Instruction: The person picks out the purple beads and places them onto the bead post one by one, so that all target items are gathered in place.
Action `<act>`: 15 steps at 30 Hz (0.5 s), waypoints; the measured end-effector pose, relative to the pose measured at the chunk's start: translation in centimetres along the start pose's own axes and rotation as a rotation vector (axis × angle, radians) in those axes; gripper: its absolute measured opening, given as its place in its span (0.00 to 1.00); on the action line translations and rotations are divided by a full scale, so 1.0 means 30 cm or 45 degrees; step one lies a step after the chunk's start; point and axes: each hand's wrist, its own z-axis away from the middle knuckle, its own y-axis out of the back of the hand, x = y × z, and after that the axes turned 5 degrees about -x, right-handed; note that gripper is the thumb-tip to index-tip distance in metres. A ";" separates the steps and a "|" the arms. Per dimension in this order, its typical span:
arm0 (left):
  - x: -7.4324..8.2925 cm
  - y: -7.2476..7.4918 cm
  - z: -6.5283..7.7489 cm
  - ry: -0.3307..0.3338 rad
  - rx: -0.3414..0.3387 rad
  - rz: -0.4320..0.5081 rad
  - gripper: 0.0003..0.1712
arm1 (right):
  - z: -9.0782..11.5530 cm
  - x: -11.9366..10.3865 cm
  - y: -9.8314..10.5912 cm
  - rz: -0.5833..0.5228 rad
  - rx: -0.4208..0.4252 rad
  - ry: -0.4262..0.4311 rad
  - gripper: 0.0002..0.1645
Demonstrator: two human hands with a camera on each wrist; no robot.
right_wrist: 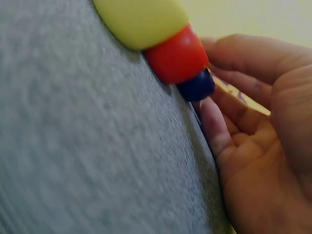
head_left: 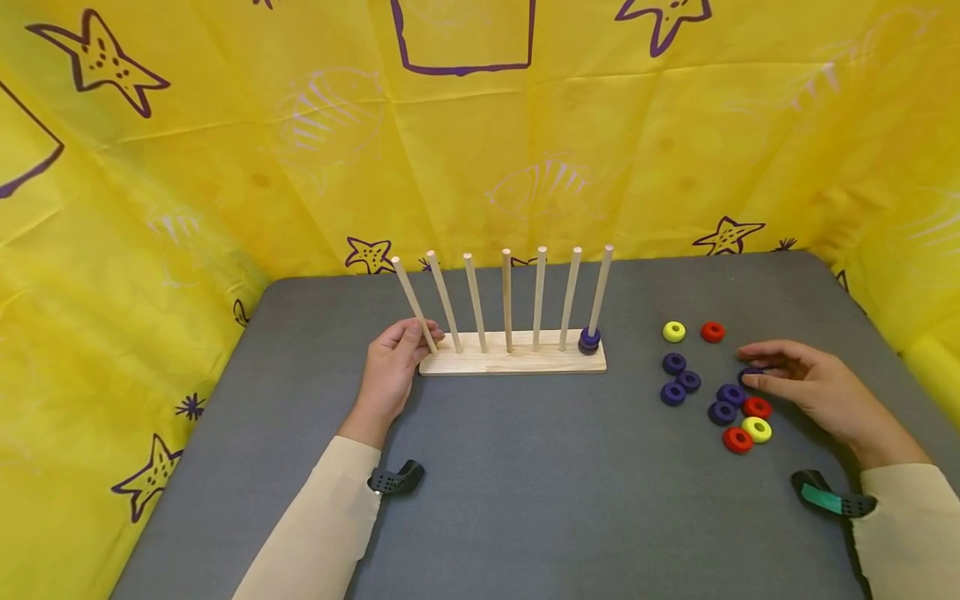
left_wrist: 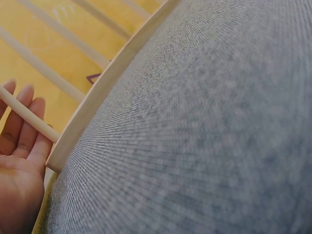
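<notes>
A wooden peg rack (head_left: 487,364) with several upright pegs stands on the table, dark blue rings (head_left: 589,337) stacked on its rightmost peg. My left hand (head_left: 397,358) is at the rack's left end. Its extended fingers pass behind the leftmost peg (head_left: 408,292); in the left wrist view the fingers (left_wrist: 24,131) lie loosely straight beside that peg. At the right, my right hand (head_left: 817,387) curls its thumb and fingers about a dark blue ring (head_left: 750,377), partly hidden by the thumb. A red ring (right_wrist: 180,56) is close to these fingertips in the right wrist view.
Loose rings lie near my right hand: several dark blue rings (head_left: 672,394), red rings (head_left: 738,440) and yellow rings (head_left: 757,430). Farther back are another yellow ring (head_left: 673,332) and red ring (head_left: 712,332). A yellow patterned cloth (head_left: 465,150) hangs behind the grey table (head_left: 525,483).
</notes>
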 end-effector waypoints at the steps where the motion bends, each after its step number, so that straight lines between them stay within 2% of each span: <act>1: 0.000 0.000 0.000 0.001 0.001 0.001 0.24 | 0.001 0.000 0.002 -0.007 -0.012 0.002 0.21; 7: -0.003 0.003 0.002 0.007 -0.003 -0.005 0.26 | 0.004 0.006 0.013 -0.034 -0.077 0.058 0.24; 15: -0.003 0.002 0.000 0.004 -0.001 -0.019 0.24 | 0.002 0.009 0.014 0.094 -0.040 -0.003 0.23</act>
